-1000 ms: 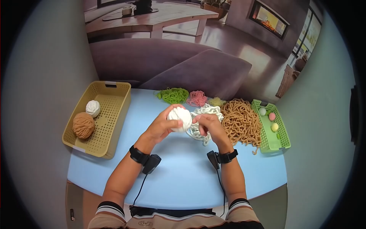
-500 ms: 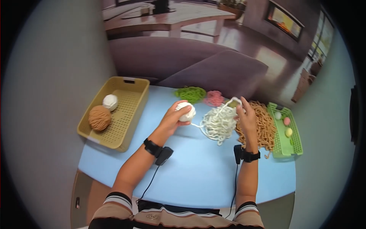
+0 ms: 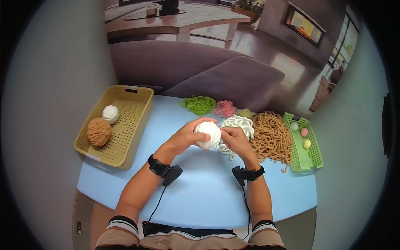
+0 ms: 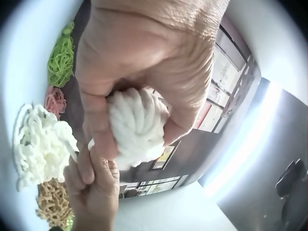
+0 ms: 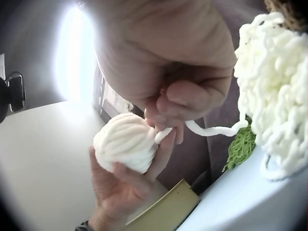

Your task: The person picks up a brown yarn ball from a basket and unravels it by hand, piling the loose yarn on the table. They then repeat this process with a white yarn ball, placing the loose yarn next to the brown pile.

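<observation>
My left hand (image 3: 182,138) holds a ball of thick white yarn (image 3: 208,135) above the table, its thumb across the near side and fingers curled over the top. At the ball's right side, my right hand (image 3: 238,142) pinches a white yarn strand (image 5: 211,131). In the right wrist view this strand runs from the ball through the right fingers to a loose heap of white yarn (image 5: 274,96). Behind the hands, that heap lies on the blue table, partly hidden by the right hand in the head view.
A yellow basket (image 3: 137,125) at the left contains a brown yarn ball (image 3: 99,131) and a smaller white one (image 3: 110,114). Loose green yarn (image 3: 200,105), pink yarn (image 3: 224,108) and brown yarn (image 3: 271,136) lie toward the back and right. A green basket (image 3: 315,160) holds several small balls.
Half a second ago my right hand was out to the right, raising a strand off the white heap. It has come back to the ball, which the left hand still holds.
</observation>
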Demonstrator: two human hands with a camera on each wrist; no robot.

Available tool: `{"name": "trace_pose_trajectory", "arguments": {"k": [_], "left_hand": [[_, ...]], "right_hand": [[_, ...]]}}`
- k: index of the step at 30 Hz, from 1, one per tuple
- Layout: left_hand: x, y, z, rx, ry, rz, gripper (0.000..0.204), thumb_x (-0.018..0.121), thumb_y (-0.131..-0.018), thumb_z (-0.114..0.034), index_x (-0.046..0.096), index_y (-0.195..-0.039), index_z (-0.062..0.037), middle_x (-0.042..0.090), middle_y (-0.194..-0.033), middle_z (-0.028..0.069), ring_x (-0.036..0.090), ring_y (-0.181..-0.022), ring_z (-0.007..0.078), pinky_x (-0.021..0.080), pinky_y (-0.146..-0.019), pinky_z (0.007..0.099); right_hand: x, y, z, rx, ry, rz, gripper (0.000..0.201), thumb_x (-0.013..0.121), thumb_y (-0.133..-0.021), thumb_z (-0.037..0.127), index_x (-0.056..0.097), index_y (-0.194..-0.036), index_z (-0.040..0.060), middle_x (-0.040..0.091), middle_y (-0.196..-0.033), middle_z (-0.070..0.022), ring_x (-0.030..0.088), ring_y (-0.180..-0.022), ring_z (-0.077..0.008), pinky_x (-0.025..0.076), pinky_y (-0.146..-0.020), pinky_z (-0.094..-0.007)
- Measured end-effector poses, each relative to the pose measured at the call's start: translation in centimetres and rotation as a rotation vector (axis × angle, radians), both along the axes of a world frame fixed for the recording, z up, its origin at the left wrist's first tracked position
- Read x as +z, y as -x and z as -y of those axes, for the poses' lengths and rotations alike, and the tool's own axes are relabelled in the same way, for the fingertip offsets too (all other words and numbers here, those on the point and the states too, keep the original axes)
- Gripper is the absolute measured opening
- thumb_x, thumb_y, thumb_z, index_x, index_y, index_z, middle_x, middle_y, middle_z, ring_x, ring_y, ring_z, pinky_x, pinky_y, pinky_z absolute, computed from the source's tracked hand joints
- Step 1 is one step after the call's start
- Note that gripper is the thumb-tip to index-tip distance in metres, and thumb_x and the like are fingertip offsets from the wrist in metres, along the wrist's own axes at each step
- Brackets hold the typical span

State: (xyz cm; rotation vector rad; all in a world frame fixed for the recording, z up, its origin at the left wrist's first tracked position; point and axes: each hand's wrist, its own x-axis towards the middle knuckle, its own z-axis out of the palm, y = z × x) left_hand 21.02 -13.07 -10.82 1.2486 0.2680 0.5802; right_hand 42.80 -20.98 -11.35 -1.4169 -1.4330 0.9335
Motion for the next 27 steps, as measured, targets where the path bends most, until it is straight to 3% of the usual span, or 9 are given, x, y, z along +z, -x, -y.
{"name": "trace_pose_trajectory", "arguments": {"k": [2, 7, 10, 14, 18, 19, 21, 25, 27], "left_hand": [[-0.3, -0.2, 0.1, -0.018, -0.229, -0.13, 0.07, 0.072, -0.082, -0.018, 0.046, -0.145, -0.0041, 0.061, -0.129, 0.0108, 0.061, -0.113, 0.0197, 0.05, -0.098, 0.0354], [-0.5, -0.7, 0.6, -0.009, -0.319, -0.356, 0.072, 0.073, -0.081, -0.018, 0.046, -0.148, -0.0064, 0.063, -0.122, 0.0089, 0.061, -0.111, 0.0182, 0.051, -0.096, 0.0337], [-0.1, -0.6, 0.4, 0.092, -0.236, -0.492, 0.066, 0.073, -0.086, -0.025, 0.048, -0.146, -0.0085, 0.065, -0.12, 0.0082, 0.064, -0.105, 0.0175, 0.057, -0.086, 0.0339], [-2.0, -0.3, -1.0, 0.216, 0.009, -0.317, 0.057, 0.07, -0.093, -0.034, 0.051, -0.141, -0.0094, 0.066, -0.118, 0.0073, 0.067, -0.103, 0.018, 0.06, -0.078, 0.0337], [-2.7, -0.2, -1.7, 0.298, 0.155, -0.126, 0.051, 0.066, -0.097, -0.034, 0.05, -0.138, -0.0081, 0.066, -0.12, 0.0083, 0.069, -0.103, 0.0207, 0.06, -0.081, 0.0358], [-2.6, -0.3, -1.6, 0.291, 0.184, -0.059, 0.051, 0.066, -0.097, -0.034, 0.05, -0.138, -0.0077, 0.066, -0.121, 0.0091, 0.069, -0.103, 0.0213, 0.06, -0.082, 0.0363], [-2.5, -0.7, -1.4, 0.291, 0.201, 0.059, 0.051, 0.065, -0.097, -0.032, 0.048, -0.139, -0.0073, 0.065, -0.122, 0.0106, 0.069, -0.104, 0.0228, 0.06, -0.084, 0.0373], [-1.6, -0.9, -0.4, 0.255, 0.15, 0.191, 0.05, 0.064, -0.095, -0.025, 0.046, -0.138, -0.0071, 0.063, -0.127, 0.0136, 0.068, -0.107, 0.0253, 0.059, -0.089, 0.0387], [-1.2, -0.7, -0.1, 0.233, 0.132, 0.213, 0.051, 0.065, -0.091, -0.021, 0.046, -0.137, -0.0074, 0.061, -0.131, 0.0147, 0.067, -0.111, 0.0258, 0.058, -0.093, 0.0396]], "right_hand": [[-0.7, -1.2, -0.4, -0.085, -0.052, 0.036, 0.023, 0.063, -0.099, 0.02, 0.075, -0.098, 0.0006, 0.048, -0.058, 0.0074, 0.04, -0.051, -0.0022, 0.032, -0.046, -0.0244], [0.8, -2.2, 0.1, -0.319, -0.289, -0.002, 0.022, 0.062, -0.101, 0.019, 0.074, -0.101, -0.0003, 0.054, -0.058, 0.0042, 0.046, -0.051, -0.0035, 0.036, -0.048, -0.0228], [2.7, -1.8, 1.2, -0.379, -0.511, -0.25, 0.023, 0.06, -0.103, 0.02, 0.071, -0.108, 0.0002, 0.057, -0.062, 0.0026, 0.049, -0.054, -0.0034, 0.038, -0.05, -0.0202], [3.3, -0.9, 1.8, -0.486, -0.74, -0.194, 0.024, 0.058, -0.105, 0.022, 0.069, -0.112, 0.0017, 0.062, -0.071, 0.0009, 0.054, -0.062, -0.0023, 0.041, -0.053, -0.0186], [2.5, -2.7, 0.8, -0.533, -0.604, 0.413, 0.032, 0.063, -0.099, 0.017, 0.064, -0.125, -0.0007, 0.071, -0.107, -0.0149, 0.065, -0.079, -0.0207, 0.053, -0.072, -0.0291], [2.2, -3.2, 1.0, -0.53, -0.454, 0.573, 0.046, 0.065, -0.095, 0.018, 0.056, -0.136, 0.0002, 0.064, -0.129, -0.0201, 0.066, -0.089, -0.029, 0.054, -0.083, -0.0335], [0.6, -3.1, 0.2, -0.396, -0.387, 0.559, 0.053, 0.067, -0.095, 0.02, 0.051, -0.142, 0.0023, 0.061, -0.133, -0.0198, 0.067, -0.086, -0.0257, 0.055, -0.078, -0.0331], [1.1, 2.7, 0.9, 0.074, -0.109, -0.012, 0.067, 0.07, -0.094, 0.023, 0.041, -0.151, 0.0049, 0.069, -0.117, -0.0165, 0.068, -0.074, -0.018, 0.055, -0.063, -0.0303], [2.0, 3.5, 1.3, 0.098, -0.001, 0.012, 0.072, 0.07, -0.094, 0.023, 0.036, -0.154, 0.0051, 0.071, -0.097, -0.0113, 0.064, -0.065, -0.0139, 0.051, -0.056, -0.0284]]}}
